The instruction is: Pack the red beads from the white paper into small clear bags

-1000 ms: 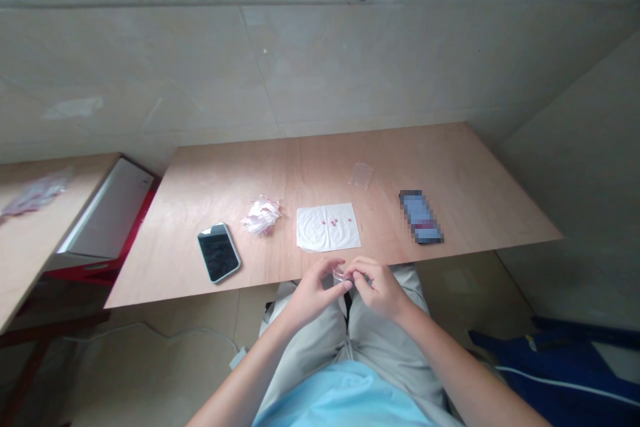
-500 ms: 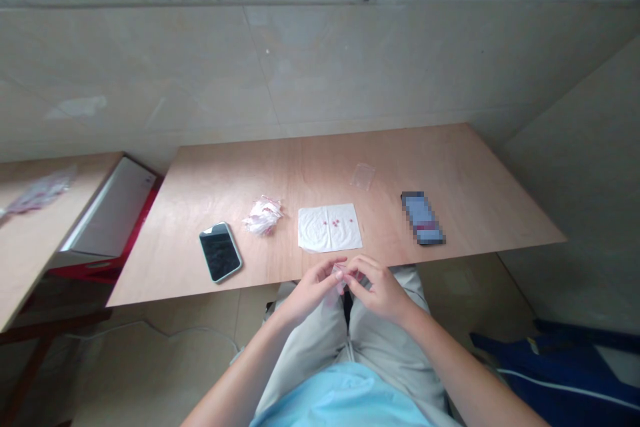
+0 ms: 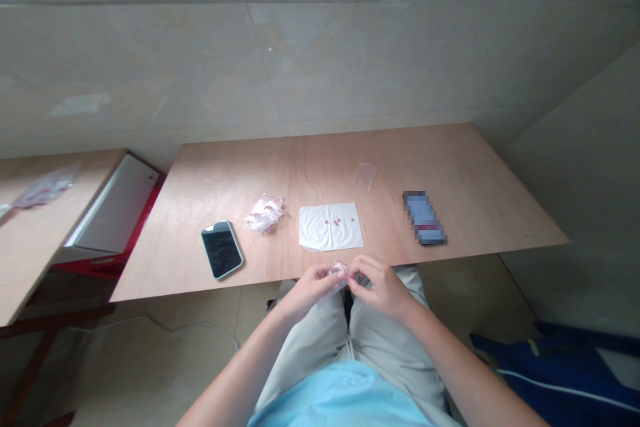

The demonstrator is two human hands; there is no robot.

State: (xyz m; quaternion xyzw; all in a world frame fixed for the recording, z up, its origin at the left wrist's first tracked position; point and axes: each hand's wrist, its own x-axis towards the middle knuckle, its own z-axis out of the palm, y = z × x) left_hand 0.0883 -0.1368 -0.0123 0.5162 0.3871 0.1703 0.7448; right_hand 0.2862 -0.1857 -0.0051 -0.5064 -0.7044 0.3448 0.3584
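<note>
Fingers narrow, left hand (image 3: pixel 311 289) and right hand (image 3: pixel 377 283) pinch a clear packet (image 3: pixel 339 267), six o'clock from the white sheet (image 3: pixel 314 232). A loosened grip could drop it.

Your clothing: a light blue top (image 3: pixel 345 400), softly creased; pale grey trousers (image 3: pixel 310 341), loosely wrinkled along the thighs, with a light drawstring (image 3: pixel 349 350) at the front. Your forearms (image 3: pixel 250 353) are bare.

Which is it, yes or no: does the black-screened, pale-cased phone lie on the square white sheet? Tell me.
No, the black-screened phone lies on the light wooden tabletop, apart from the white sheet.
</note>
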